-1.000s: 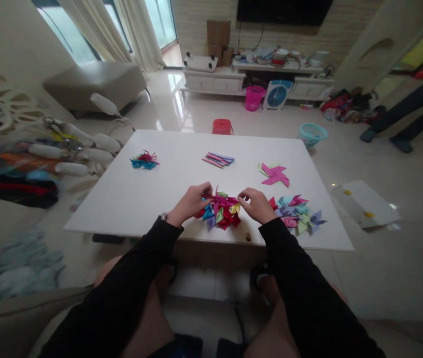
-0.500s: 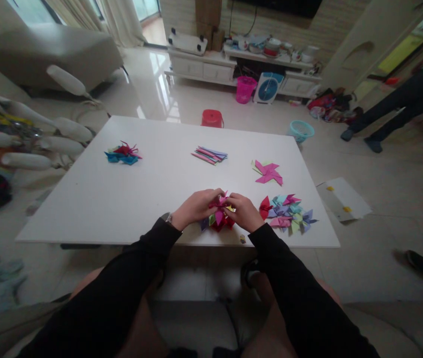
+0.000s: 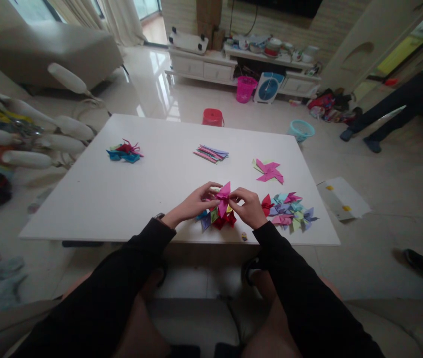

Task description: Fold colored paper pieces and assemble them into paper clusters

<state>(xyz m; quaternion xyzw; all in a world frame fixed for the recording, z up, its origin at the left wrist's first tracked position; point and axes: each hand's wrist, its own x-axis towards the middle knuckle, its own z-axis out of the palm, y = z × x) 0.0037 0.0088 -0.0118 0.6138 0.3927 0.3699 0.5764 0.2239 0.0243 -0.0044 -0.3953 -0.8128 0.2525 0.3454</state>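
Note:
A pink origami flower [image 3: 224,195] with pointed petals is held up between my two hands above the table's near edge. My left hand [image 3: 195,203] has its thumb and fingertips around the flower's left side. On the right side, my right hand [image 3: 249,206] pinches the folded paper. Right under them lies a pile of folded paper pieces [image 3: 222,220] in red, green, blue and purple, partly hidden by the hands. Another heap of origami pieces [image 3: 289,211] in red, teal, pink, green and lilac lies by my right wrist.
On the white table [image 3: 103,199] are a pink paper pinwheel [image 3: 269,170], folded paper strips [image 3: 211,153] and paper cranes [image 3: 125,151]. A small sticker [image 3: 244,236] is at the front edge. Beyond stand a red stool [image 3: 212,117] and a blue basket [image 3: 301,129]. A person [image 3: 394,107] stands at right.
The pink flower has been raised and turned, so its long petals now show. My left hand has loosened its fingers and shifted slightly left; my right hand keeps its pinch.

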